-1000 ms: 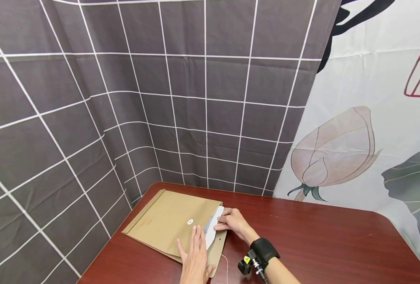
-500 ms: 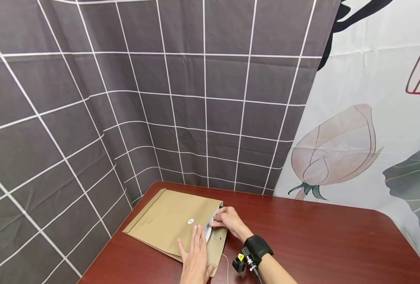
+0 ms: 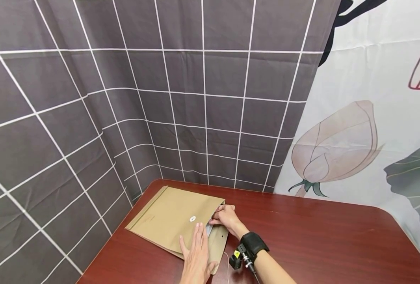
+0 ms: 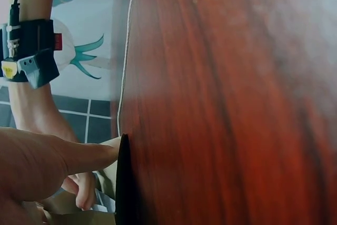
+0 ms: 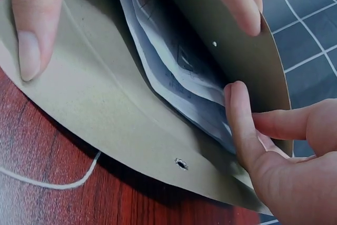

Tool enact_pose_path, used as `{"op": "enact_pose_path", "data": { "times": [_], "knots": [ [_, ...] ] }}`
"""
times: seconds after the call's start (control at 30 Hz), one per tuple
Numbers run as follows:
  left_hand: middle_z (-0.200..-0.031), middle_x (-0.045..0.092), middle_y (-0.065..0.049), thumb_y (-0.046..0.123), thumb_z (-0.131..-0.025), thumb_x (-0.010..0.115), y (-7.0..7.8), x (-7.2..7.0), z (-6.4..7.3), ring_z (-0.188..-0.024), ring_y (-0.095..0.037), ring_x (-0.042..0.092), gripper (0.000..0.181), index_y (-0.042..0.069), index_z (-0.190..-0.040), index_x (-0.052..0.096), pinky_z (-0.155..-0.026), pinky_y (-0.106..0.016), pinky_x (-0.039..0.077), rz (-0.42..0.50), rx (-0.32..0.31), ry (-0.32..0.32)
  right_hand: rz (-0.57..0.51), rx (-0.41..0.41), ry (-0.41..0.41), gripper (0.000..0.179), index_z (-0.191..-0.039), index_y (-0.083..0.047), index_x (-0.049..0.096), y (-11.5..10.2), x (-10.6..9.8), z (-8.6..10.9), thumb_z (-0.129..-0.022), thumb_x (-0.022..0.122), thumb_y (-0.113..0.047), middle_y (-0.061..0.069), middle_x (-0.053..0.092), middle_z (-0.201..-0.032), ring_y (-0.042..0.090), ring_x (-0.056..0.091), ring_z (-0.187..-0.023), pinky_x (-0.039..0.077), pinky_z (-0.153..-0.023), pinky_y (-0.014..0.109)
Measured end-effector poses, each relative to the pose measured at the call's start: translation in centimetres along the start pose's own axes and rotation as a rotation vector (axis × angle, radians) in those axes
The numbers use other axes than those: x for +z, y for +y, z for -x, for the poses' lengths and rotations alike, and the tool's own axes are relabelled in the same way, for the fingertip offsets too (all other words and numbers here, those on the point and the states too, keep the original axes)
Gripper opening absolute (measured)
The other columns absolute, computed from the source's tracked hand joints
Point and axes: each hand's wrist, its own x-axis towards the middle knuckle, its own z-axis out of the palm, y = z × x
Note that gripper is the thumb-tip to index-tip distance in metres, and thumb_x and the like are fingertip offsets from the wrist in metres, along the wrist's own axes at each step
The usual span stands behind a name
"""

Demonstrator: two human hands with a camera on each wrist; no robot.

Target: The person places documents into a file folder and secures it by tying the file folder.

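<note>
A tan kraft document envelope (image 3: 160, 213) lies on the table with its mouth to the right. A round white button (image 3: 192, 219) sits on its front panel. My left hand (image 3: 196, 256) rests on the envelope at the mouth, fingers straight on the front panel, thumb on the flap (image 5: 121, 114). The mouth gapes between them. Printed white papers (image 5: 181, 67) stand inside, mostly hidden by the front panel. My right hand (image 3: 228, 219) has its bent fingers at the far end of the mouth, pinching the papers' edge between thumb and fingers.
A thin pale string (image 5: 58, 185) trails from the flap onto the reddish-brown table (image 3: 313, 240). A grey gridded curtain (image 3: 224, 114) hangs behind and to the left, a flower-printed white cloth (image 3: 359, 75) at the right. A black wrist camera (image 3: 236, 258) is strapped to my right wrist.
My right hand has moved left toward the mouth, and the papers have slid deeper into the envelope, so less white shows. The left hand has stayed in place on the envelope.
</note>
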Motion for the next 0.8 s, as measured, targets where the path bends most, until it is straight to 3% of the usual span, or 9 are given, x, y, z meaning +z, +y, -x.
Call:
{"op": "enact_pose_path", "data": {
  "times": [0.33, 0.53, 0.8],
  "knots": [
    [-0.15, 0.034, -0.019, 0.04, -0.057, 0.089, 0.0, 0.0, 0.0, -0.14, -0.03, 0.028, 0.111, -0.007, -0.143, 0.036, -0.099, -0.073, 0.017, 0.011, 0.0, -0.01, 0.056, -0.013, 0.013, 0.031, -0.114, 0.021, 0.052, 0.1, 0.7, -0.3, -0.084, 0.045, 0.014, 0.02, 0.067, -0.097, 0.019, 0.067, -0.081, 0.056, -0.079, 0.038],
    [-0.15, 0.035, -0.02, 0.04, -0.061, 0.087, -0.1, 0.3, 0.2, -0.14, -0.031, 0.028, 0.107, -0.008, -0.142, 0.037, -0.099, -0.074, 0.018, 0.013, 0.005, -0.01, 0.056, -0.034, -0.014, 0.032, -0.114, 0.023, 0.052, 0.2, 0.5, 0.0, -0.084, 0.044, 0.015, 0.025, 0.065, -0.1, 0.025, 0.068, -0.086, 0.054, -0.083, 0.045],
    [-0.14, 0.046, -0.018, 0.036, -0.067, 0.083, -0.7, 0.2, 0.0, -0.134, -0.031, 0.04, 0.084, -0.006, -0.133, 0.051, -0.095, -0.076, 0.018, 0.012, 0.091, 0.051, 0.025, -0.008, -0.053, 0.026, -0.109, 0.026, 0.052, -0.2, -1.3, 1.3, -0.087, 0.049, 0.013, 0.03, 0.066, -0.09, 0.023, 0.071, -0.074, 0.057, -0.074, 0.037]
  ]
}}
